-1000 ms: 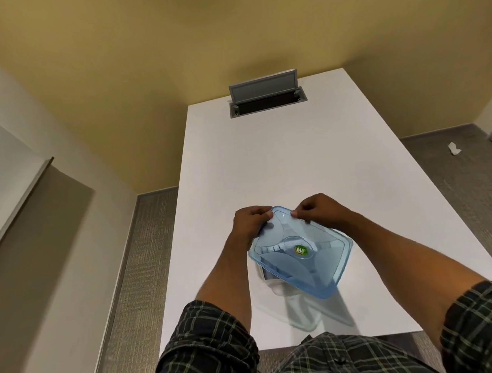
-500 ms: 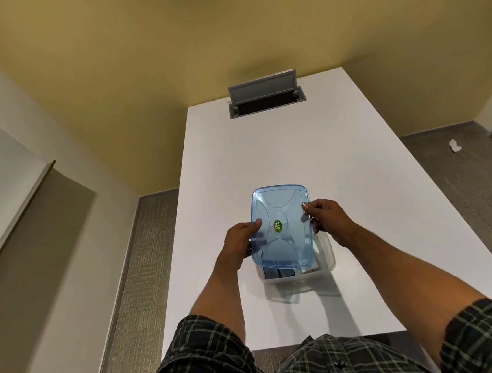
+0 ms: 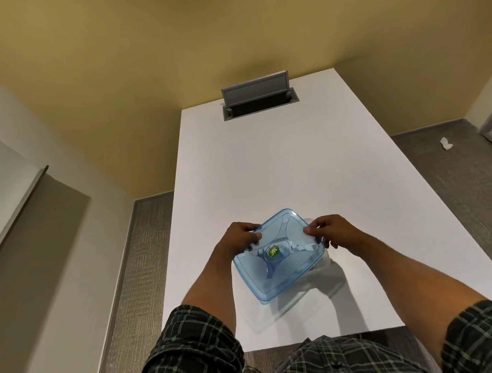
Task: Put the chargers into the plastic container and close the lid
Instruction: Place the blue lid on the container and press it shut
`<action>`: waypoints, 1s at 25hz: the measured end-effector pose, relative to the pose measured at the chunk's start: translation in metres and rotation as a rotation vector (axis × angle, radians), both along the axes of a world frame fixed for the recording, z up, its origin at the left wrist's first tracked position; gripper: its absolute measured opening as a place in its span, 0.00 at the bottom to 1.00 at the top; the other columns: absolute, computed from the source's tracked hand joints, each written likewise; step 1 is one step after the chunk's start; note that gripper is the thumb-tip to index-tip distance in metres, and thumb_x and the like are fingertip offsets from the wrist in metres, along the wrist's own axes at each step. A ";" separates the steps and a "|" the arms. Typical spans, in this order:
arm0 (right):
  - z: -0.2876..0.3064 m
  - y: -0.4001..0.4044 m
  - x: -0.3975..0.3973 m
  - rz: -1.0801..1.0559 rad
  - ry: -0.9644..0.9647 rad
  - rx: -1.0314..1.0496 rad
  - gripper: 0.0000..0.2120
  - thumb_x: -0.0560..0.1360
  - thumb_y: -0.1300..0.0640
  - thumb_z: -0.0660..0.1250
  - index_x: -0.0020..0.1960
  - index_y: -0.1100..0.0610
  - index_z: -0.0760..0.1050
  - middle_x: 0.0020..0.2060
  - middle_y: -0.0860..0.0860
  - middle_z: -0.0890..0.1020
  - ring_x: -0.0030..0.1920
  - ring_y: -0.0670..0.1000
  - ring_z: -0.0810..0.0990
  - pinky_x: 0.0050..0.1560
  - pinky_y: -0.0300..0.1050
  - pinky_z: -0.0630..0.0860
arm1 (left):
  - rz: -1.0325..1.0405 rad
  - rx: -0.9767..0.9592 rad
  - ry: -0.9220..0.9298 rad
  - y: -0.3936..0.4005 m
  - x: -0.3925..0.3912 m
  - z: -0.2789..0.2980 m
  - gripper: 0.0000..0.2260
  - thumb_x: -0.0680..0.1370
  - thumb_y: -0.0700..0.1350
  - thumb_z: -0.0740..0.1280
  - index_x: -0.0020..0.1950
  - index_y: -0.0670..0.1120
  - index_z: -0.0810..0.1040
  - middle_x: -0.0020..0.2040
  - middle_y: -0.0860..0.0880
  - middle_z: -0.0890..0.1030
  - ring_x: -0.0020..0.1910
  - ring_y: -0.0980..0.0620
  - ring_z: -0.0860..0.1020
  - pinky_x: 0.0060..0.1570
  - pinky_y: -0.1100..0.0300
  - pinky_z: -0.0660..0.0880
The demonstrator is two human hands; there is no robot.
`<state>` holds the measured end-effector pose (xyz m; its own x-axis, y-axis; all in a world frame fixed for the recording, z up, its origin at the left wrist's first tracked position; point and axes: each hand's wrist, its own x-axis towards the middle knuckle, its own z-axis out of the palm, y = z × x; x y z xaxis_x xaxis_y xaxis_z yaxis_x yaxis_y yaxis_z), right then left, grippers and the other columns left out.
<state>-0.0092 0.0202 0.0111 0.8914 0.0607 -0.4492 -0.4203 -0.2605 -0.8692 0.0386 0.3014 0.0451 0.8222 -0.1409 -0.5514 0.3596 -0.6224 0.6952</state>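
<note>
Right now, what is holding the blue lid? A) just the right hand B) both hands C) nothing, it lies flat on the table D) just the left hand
B: the left hand grips one edge of the blue lid and the right hand grips the opposite edge, holding it tilted over the clear container.

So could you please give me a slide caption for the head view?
Both hands, left and right, hold the blue lid tilted over the clear container on the white table.
</note>
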 end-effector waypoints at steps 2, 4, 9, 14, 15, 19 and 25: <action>-0.004 0.002 -0.002 0.010 -0.008 -0.016 0.14 0.72 0.52 0.76 0.46 0.63 0.81 0.33 0.58 0.83 0.27 0.51 0.75 0.26 0.41 0.69 | -0.043 0.137 -0.053 -0.003 0.000 -0.008 0.21 0.72 0.48 0.77 0.63 0.44 0.81 0.52 0.45 0.84 0.45 0.49 0.81 0.50 0.54 0.80; -0.008 0.002 -0.005 -0.022 -0.018 -0.030 0.15 0.72 0.53 0.77 0.46 0.65 0.80 0.32 0.59 0.84 0.26 0.52 0.76 0.27 0.42 0.72 | -0.093 0.252 -0.082 -0.010 -0.004 -0.010 0.35 0.62 0.60 0.79 0.67 0.49 0.78 0.61 0.47 0.80 0.56 0.48 0.80 0.60 0.52 0.77; -0.016 -0.004 -0.013 -0.062 -0.020 -0.110 0.16 0.71 0.52 0.78 0.46 0.65 0.79 0.32 0.61 0.85 0.26 0.54 0.79 0.29 0.44 0.77 | -0.283 0.431 -0.125 -0.021 -0.013 -0.014 0.47 0.54 0.70 0.75 0.71 0.57 0.71 0.64 0.49 0.75 0.64 0.45 0.76 0.65 0.48 0.71; -0.020 -0.003 -0.021 -0.096 0.009 -0.189 0.17 0.72 0.52 0.77 0.46 0.65 0.78 0.33 0.60 0.85 0.28 0.54 0.81 0.31 0.46 0.81 | -0.425 0.583 -0.176 -0.017 -0.025 -0.022 0.57 0.58 0.65 0.80 0.81 0.56 0.55 0.79 0.43 0.58 0.76 0.41 0.65 0.71 0.47 0.64; -0.020 -0.002 -0.022 -0.115 0.006 -0.196 0.17 0.72 0.51 0.77 0.46 0.65 0.78 0.32 0.59 0.85 0.28 0.54 0.82 0.31 0.46 0.81 | -0.430 0.590 -0.175 -0.016 -0.027 -0.023 0.59 0.59 0.64 0.81 0.82 0.55 0.52 0.80 0.44 0.55 0.76 0.41 0.63 0.72 0.46 0.63; -0.018 -0.002 -0.025 -0.159 -0.042 -0.258 0.18 0.70 0.48 0.77 0.45 0.61 0.76 0.31 0.56 0.85 0.28 0.54 0.84 0.33 0.48 0.83 | -0.387 0.474 -0.097 -0.007 -0.032 -0.025 0.64 0.54 0.64 0.82 0.82 0.54 0.50 0.79 0.46 0.56 0.74 0.43 0.67 0.71 0.45 0.68; -0.024 0.000 -0.025 -0.099 -0.059 -0.549 0.17 0.70 0.38 0.72 0.41 0.51 0.74 0.32 0.49 0.83 0.29 0.50 0.84 0.42 0.52 0.83 | -0.392 0.469 -0.114 -0.001 -0.031 -0.035 0.68 0.47 0.71 0.76 0.82 0.55 0.49 0.82 0.51 0.53 0.78 0.48 0.61 0.73 0.44 0.67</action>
